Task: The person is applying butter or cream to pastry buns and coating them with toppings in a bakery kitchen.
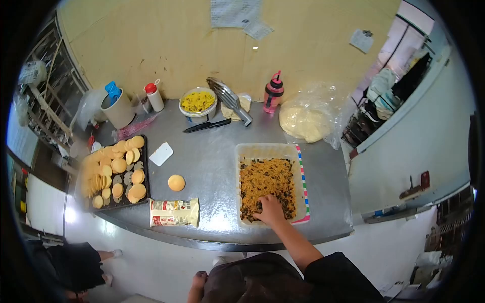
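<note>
The right hand (270, 210) reaches down into a clear tub (244, 151) that sits near the front right corner of the steel tabletop (212, 166). Its fingers are bent and pushed into the filling (266, 183), a yellow-orange and dark shredded mix that covers the tub's bottom; whether they have pinched any of it up I cannot tell, as the fingertips are buried. A striped cloth (303, 177) runs along the tub's right side.

The left hand (198, 279) hangs low beside the apron, below the front edge, loosely curled and apparently holding nothing, though it is small and dim in this view.

Left of the tub, near the middle of the tabletop, lies one round dough disc (176, 182) on its own. A flour bag (174, 212) lies flat at the front edge, just below the disc. At the left edge a dark tray (145, 166) carries many more discs, some stacked on edge. A white scraper (161, 153) lies just beside the tray's upper right corner.

Along the back edge stand a bowl (198, 102) of yellow stuff, a black knife (207, 125) in front of it, metal tongs (230, 100) leaning beside it, a pink bottle (273, 92), and a bag of dough (304, 121) toward the back right corner. A red-capped bottle (154, 96) and a tan pot (119, 111) stand at the back left.

Another person's legs (76, 265) show at the lower left, off the tabletop.
</note>
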A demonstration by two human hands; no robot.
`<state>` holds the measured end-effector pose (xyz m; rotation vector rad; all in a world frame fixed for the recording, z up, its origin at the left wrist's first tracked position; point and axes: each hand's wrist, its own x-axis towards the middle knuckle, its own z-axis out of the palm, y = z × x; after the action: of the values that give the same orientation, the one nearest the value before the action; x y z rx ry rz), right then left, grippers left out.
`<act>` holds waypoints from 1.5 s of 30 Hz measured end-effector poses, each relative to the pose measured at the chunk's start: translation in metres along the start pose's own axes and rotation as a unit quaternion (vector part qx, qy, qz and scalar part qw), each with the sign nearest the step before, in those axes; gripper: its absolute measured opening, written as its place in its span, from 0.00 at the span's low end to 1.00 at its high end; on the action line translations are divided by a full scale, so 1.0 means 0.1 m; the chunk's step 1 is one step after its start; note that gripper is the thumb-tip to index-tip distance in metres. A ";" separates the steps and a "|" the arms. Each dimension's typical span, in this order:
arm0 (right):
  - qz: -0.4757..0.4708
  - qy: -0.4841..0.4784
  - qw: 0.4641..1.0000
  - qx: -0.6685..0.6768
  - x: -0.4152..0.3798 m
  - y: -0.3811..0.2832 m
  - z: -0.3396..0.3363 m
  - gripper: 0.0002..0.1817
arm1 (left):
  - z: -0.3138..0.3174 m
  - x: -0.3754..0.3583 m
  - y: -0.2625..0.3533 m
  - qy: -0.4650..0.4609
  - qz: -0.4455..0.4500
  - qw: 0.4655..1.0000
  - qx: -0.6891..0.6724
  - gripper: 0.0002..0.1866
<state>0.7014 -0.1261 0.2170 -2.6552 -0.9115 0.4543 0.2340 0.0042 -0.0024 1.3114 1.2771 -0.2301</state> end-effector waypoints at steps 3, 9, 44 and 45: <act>-0.031 -0.018 0.996 -0.078 0.03 -0.03 0.06 0.35 | 0.23 -0.19 0.06 0.033 -0.077 0.989 -0.123 0.16; -0.051 0.027 0.998 -0.035 0.06 0.22 0.05 0.21 | 0.39 -0.67 0.19 0.020 -0.056 0.998 0.019 0.17; -0.178 -0.118 0.697 0.685 -1.00 -0.76 -2.20 0.06 | 0.33 -0.39 0.05 0.033 -0.015 0.999 -0.028 0.19; -0.351 -0.016 0.699 0.623 -1.08 -0.91 -2.35 0.09 | 0.31 -0.42 0.05 0.026 -0.018 0.999 -0.006 0.19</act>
<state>0.6620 -0.1662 0.4854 -0.9668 -0.9911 0.5954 0.2393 -0.0403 0.0250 1.2933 1.3448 -0.2145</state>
